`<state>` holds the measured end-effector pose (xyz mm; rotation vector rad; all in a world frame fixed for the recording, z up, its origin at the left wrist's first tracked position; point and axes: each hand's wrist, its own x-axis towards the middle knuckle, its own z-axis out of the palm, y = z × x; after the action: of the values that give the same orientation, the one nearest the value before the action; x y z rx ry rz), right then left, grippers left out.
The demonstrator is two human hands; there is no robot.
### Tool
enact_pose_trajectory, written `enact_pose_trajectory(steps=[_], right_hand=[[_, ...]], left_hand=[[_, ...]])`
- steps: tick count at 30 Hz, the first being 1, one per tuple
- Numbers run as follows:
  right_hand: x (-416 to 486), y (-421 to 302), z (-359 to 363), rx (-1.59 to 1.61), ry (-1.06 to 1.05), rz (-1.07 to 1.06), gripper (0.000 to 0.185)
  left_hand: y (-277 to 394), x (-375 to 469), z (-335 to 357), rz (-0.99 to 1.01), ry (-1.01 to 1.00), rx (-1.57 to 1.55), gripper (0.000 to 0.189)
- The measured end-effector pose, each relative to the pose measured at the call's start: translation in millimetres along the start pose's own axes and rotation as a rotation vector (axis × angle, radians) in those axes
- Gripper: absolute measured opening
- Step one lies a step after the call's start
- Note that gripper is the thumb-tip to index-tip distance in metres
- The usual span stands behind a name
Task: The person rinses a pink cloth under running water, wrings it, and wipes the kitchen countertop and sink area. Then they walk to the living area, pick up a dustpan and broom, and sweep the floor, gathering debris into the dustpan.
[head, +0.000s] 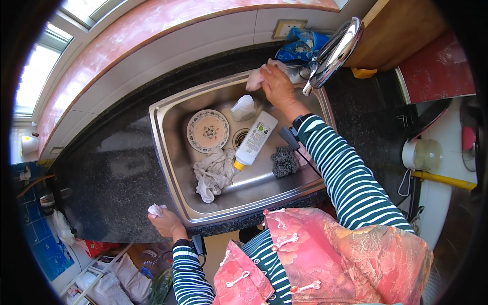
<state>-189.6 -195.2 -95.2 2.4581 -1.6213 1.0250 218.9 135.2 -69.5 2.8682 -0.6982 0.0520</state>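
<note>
My right hand [279,85] presses a pale pink cloth [254,79] on the sink's back rim, left of the chrome faucet [333,53]. At the lower left, my left hand [166,224] grips a small white cloth or wad [156,210] over the counter's edge. Between them is the stainless steel sink [179,207]. In it lie a patterned plate [208,131], a crumpled whitish cloth [215,171], a white bottle with a yellow cap [256,140], a whitish translucent container [244,108] and a dark mesh scrubber [284,161].
A blue plastic package [303,45] stands behind the faucet, near a wall socket [288,29]. Black stone counter [114,183] runs along both sides of the sink. At the right are a glass jar [427,154] and a yellow bar [444,180]. A shelf with bags stands low at the left.
</note>
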Motion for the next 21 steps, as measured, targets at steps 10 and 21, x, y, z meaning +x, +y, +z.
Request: enact_pose_trajectory(steps=[10, 21], right_hand=[[9, 7, 9, -0.137, 0.103, 0.097, 0.038], [-16, 18, -9, -0.028, 0.193, 0.238, 0.031]], left_hand=[[-5, 1, 2, 0.016, -0.001, -0.004, 0.04], [1, -2, -4, 0.028, -0.009, -0.042, 0.038]])
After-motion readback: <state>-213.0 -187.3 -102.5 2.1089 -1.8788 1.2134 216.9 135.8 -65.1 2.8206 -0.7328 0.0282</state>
